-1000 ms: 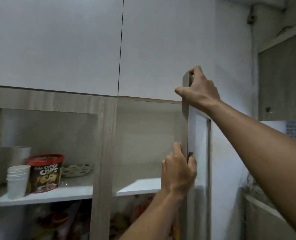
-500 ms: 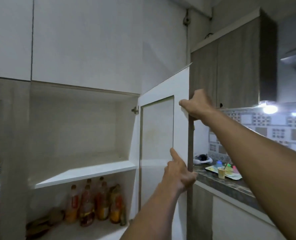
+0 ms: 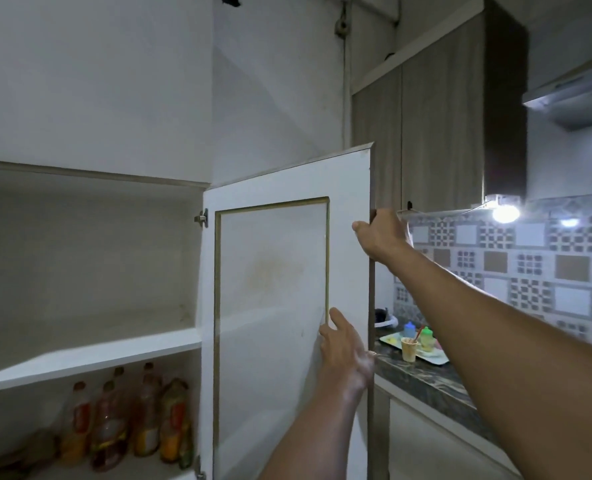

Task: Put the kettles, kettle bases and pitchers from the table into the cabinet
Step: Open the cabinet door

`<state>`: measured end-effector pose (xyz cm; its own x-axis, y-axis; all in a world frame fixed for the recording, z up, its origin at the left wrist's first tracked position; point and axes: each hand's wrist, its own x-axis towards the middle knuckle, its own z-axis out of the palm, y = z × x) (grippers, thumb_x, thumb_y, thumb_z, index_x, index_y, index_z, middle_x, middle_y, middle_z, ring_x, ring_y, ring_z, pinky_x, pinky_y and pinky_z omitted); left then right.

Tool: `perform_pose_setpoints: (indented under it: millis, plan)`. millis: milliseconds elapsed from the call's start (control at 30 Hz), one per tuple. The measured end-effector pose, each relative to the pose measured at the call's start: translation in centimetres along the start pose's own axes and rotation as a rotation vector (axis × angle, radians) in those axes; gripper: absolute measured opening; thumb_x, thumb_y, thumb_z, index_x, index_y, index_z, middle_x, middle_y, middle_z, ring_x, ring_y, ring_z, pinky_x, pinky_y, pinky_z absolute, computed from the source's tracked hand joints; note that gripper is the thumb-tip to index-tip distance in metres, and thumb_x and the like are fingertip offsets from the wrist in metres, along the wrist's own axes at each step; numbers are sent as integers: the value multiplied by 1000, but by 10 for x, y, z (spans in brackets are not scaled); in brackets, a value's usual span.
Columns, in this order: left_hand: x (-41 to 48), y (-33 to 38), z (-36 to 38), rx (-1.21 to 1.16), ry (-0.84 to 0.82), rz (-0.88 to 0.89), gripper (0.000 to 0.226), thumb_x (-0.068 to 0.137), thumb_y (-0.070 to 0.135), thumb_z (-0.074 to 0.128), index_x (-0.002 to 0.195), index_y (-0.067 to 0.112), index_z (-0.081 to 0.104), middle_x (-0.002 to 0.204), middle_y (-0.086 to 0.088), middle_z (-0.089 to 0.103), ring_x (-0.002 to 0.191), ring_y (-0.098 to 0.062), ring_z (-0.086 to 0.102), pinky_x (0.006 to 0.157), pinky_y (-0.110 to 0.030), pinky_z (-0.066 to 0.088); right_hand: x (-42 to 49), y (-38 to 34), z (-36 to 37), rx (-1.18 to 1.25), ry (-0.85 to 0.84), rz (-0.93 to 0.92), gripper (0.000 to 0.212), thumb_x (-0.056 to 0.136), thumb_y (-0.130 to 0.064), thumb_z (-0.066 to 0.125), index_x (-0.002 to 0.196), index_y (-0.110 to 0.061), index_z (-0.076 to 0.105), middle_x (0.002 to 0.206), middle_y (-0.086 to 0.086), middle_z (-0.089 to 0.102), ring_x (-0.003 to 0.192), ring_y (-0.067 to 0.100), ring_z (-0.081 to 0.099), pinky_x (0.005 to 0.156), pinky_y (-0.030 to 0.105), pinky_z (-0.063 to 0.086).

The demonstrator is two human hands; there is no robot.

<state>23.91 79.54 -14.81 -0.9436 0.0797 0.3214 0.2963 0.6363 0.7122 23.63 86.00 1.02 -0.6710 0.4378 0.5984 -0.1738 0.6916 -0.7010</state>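
The cabinet door (image 3: 273, 271) stands swung wide, its white inner face with a framed panel turned toward me. My right hand (image 3: 382, 237) grips the door's outer edge high up. My left hand (image 3: 344, 344) rests flat against the door's inner face near that edge, fingers spread. Behind the door the cabinet's white shelf (image 3: 90, 358) lies bare. No kettle, kettle base or pitcher is in view.
Several bottles (image 3: 128, 420) stand on the lower cabinet level. To the right a dark stone counter (image 3: 436, 386) carries a tray (image 3: 433, 358) with small cups and bottles. Wooden wall cabinets (image 3: 439, 116) hang above it, beside a lit lamp (image 3: 504, 213).
The door has swung from nearly edge-on to wide, exposing its inner face. My left hand went from gripping the edge to lying flat on the door. The view turned right.
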Motion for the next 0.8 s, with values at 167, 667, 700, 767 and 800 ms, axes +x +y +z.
perform_pose_setpoints:
  millis: [167,667,700,767,800]
  plan:
    - [13,15,19,18,24,-25,95,85,24,75,153,13,11,147,-19,37,130,-34,50,100,-35,49,23,24,1,22,-22,13,26,95,-27,59,111,-6,62,111,15,68,102,38,63,82,41,52]
    - [-16,-32,-73,255,-129,-32,86,92,29,63,155,27,6,148,-17,42,132,-38,47,107,-47,43,-65,-11,29,-429,-105,-530,52,89,-4,59,139,-13,46,133,13,53,119,35,52,89,43,47]
    - [-23,-46,-91,283,-98,-53,85,92,30,63,155,24,6,148,-17,41,133,-38,45,108,-48,42,-76,-19,39,-397,-157,-485,52,90,-6,57,140,-14,45,136,12,52,121,35,50,92,43,46]
    - [-40,-79,-134,322,-24,-96,84,92,29,63,155,18,8,150,-18,40,134,-38,44,109,-48,41,-102,-37,64,-340,-255,-439,52,92,-7,53,142,-16,44,138,12,51,124,37,49,97,45,46]
    - [-51,-96,-158,336,8,-126,85,91,29,65,154,16,10,150,-19,40,134,-38,44,109,-49,41,-117,-48,80,-310,-305,-434,52,92,-6,52,142,-17,45,138,13,51,124,37,49,98,46,48]
